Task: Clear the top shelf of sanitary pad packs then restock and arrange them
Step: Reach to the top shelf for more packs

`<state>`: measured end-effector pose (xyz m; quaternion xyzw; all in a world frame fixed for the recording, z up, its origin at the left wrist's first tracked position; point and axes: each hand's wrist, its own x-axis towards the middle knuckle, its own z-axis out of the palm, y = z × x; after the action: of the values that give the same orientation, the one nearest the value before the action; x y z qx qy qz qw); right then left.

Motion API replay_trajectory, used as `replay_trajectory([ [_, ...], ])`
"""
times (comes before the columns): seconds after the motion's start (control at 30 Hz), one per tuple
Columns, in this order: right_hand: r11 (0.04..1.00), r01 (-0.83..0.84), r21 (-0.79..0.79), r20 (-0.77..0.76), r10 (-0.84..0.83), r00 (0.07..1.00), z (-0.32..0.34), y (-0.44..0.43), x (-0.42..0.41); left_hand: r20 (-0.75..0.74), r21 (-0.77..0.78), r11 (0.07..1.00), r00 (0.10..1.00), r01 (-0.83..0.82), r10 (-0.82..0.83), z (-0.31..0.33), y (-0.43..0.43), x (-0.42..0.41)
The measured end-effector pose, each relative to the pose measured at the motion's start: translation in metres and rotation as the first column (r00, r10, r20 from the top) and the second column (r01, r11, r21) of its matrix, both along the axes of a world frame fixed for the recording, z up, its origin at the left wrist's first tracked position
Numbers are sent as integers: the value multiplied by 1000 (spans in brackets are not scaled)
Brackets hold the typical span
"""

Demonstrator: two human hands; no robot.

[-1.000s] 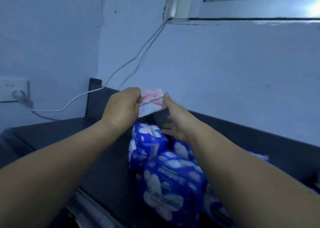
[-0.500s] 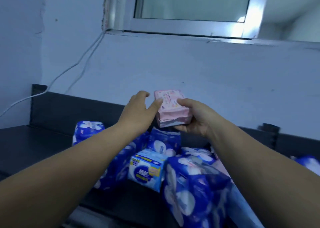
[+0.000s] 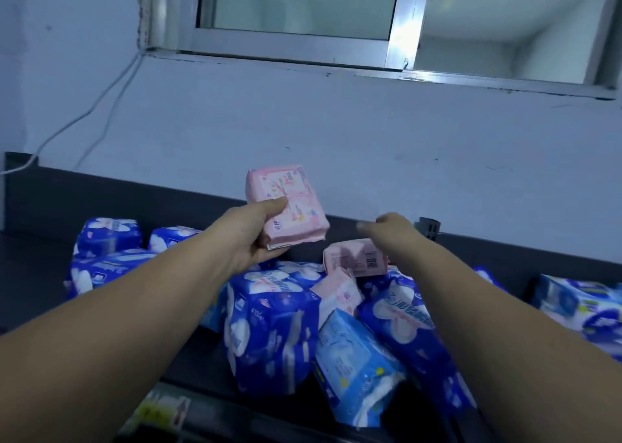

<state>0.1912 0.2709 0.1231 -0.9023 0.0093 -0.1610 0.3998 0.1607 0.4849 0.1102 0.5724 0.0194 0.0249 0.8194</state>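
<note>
Left hand [image 3: 249, 237] alone now grips pink pack [image 3: 289, 203], raised above top shelf [image 3: 40, 274] | right hand [image 3: 387, 230] has let go, now over second pink pack [image 3: 356, 257] atop blue packs [image 3: 269, 325]; blurred, grasp unclear | likely gathering pinks.

Open shelf [image 3: 32, 274] surface shows at far left; heaped packs [image 3: 269, 325] crowd its middle and right.

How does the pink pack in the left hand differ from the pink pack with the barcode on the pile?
The held pink pack is raised in the left hand; the barcode pack lies on the blue packs. The held one shows its printed front; the other, its barcode. Both are pink.
</note>
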Motion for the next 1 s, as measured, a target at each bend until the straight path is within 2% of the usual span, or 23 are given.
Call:
replay_trajectory([
  [0.07,972,-80,-221,-86,62,994,-17,-10,5,7,21,998,998,-56,56,-4,-3,-7],
  [0.17,800,-278,-532,-221,186,957,-35,-1,12,22,36,991,992,-127,126,-13,-6,-18],
  [0.3,598,-447,-665,-381,244,892,-58,25,24,8,61,977,979,-203,203,-25,-7,-33],
  [0.47,393,-442,-806,-419,148,896,-56,38,34,-18,90,953,956,-290,293,-34,-1,-51],
  [0.57,278,-360,-891,-346,99,933,-50,40,34,-12,102,942,947,-319,322,-37,10,-60],
  [0.73,175,-195,-965,-185,71,980,-41,37,27,13,108,921,927,-373,374,-34,33,-83],
  [0.8,216,-126,-968,-108,93,990,-27,34,24,20,119,911,919,-394,395,-32,43,-93],
  [0.83,275,-90,-957,-64,99,993,-19,33,22,23,124,908,916,-399,400,-31,48,-98],
  [0.9,460,-24,-888,33,115,993,-2,32,12,28,125,904,912,-409,409,-29,60,-108],
  [1.0,725,7,-688,168,150,974,22,39,-9,47,91,893,898,-440,438,-26,79,-125],
])
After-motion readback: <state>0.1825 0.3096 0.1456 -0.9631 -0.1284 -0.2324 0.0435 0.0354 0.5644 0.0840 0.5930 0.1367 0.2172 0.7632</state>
